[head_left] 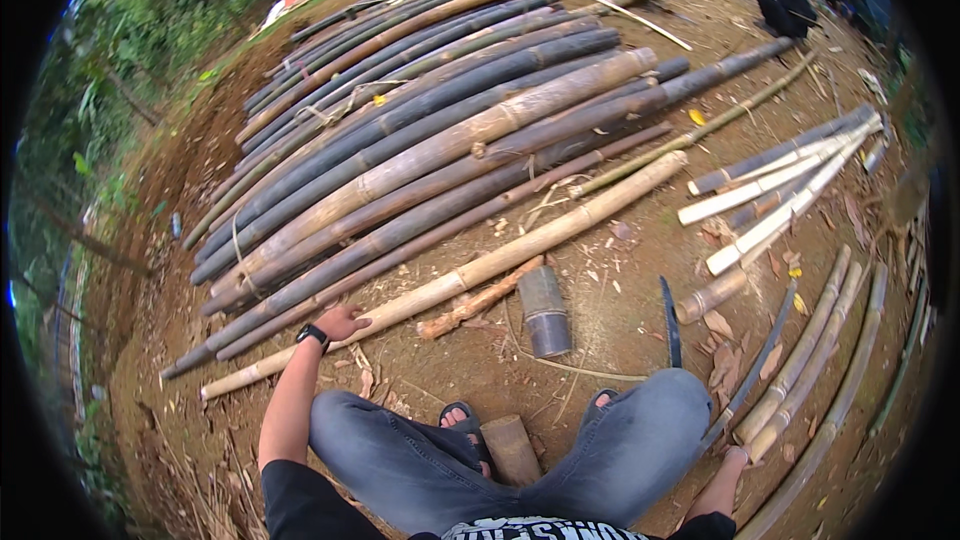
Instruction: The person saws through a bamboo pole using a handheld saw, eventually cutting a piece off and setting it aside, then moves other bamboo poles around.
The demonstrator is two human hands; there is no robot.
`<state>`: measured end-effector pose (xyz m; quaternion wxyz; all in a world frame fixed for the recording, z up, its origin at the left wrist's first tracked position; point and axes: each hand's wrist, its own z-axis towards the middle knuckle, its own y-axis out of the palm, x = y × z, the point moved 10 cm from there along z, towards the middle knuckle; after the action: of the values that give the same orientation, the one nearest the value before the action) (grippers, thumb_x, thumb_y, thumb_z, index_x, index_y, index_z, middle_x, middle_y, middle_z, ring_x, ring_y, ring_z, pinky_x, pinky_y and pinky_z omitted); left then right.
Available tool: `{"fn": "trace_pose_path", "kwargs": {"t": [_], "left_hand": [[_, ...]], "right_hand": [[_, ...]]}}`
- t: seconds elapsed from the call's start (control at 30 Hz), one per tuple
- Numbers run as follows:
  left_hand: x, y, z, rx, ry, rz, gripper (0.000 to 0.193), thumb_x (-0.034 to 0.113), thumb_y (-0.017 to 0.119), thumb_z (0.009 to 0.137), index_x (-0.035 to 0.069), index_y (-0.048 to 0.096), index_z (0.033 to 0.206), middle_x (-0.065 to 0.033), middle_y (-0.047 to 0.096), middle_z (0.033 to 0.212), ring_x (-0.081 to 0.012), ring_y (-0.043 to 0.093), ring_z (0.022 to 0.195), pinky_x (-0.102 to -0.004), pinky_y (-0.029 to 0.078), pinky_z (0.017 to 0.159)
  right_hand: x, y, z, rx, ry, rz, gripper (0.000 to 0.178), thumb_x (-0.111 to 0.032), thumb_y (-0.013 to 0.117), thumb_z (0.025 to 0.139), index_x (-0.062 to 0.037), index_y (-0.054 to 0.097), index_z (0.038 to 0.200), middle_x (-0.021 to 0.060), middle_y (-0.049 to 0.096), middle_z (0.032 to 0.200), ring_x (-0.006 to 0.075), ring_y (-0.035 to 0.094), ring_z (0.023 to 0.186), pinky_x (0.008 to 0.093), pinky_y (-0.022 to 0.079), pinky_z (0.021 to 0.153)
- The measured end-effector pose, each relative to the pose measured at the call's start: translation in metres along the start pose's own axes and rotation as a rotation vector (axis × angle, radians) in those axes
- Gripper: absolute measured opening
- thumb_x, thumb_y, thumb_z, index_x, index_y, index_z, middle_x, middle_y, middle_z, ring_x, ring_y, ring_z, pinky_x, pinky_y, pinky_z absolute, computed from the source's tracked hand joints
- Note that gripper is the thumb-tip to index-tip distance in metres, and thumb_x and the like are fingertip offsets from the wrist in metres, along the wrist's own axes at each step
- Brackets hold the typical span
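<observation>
A long, pale bamboo pole (pixel 470 275) lies aslant on the ground before me. Over its left part rests my left hand (pixel 342 323), a dark watch on its wrist, the fingers curled onto the pole and partly hidden. Low on the right, my right hand (pixel 737 457) reaches down to the near end of a cut bamboo length (pixel 800 360); its fingers are mostly hidden. Between the pole and my feet stands a short, dark bamboo section (pixel 545 312), beside a rough piece of wood (pixel 480 300). A narrow dark blade (pixel 671 320) sticks out past my right knee.
Beyond the pole lies a large row of dark and brown bamboo poles (pixel 420 145). Split pale strips (pixel 790 190) are piled at right. A block (pixel 511 448) is between my legs. A person in dark clothes (pixel 783 0) crouches far right. Leaves and shavings litter the dirt.
</observation>
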<state>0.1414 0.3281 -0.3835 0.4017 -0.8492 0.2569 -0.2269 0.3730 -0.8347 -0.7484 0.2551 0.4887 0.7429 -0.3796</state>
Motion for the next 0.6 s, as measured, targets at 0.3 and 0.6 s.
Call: {"fn": "trace_pose_path", "kwargs": {"t": [0.3, 0.6], "left_hand": [[0.142, -0.085, -0.105, 0.585, 0.196, 0.225, 0.075, 0.051, 0.061, 0.091, -0.001, 0.042, 0.143, -0.0246, 0.046, 0.145, -0.0405, 0.042, 0.137, -0.0494, 0.035, 0.113], [0.402, -0.097, -0.223, 1.165, 1.356, 0.222, 0.08, 0.05, 0.061, 0.088, 0.017, 0.031, 0.154, -0.015, 0.024, 0.162, -0.0331, 0.018, 0.151, -0.0563, 0.009, 0.122]], "right_hand": [[-0.151, 0.241, -0.482, -1.338, 0.022, 0.027, 0.065, -0.054, 0.046, 0.099, -0.0164, 0.039, 0.152, 0.0039, 0.042, 0.155, 0.0156, 0.043, 0.135, 0.0325, 0.033, 0.109], [-0.027, 0.016, -1.056, -2.522, 0.567, -0.653, 0.087, -0.073, 0.031, 0.095, -0.0041, 0.036, 0.149, 0.0244, 0.049, 0.142, 0.0369, 0.05, 0.13, 0.0504, 0.034, 0.114]]}}
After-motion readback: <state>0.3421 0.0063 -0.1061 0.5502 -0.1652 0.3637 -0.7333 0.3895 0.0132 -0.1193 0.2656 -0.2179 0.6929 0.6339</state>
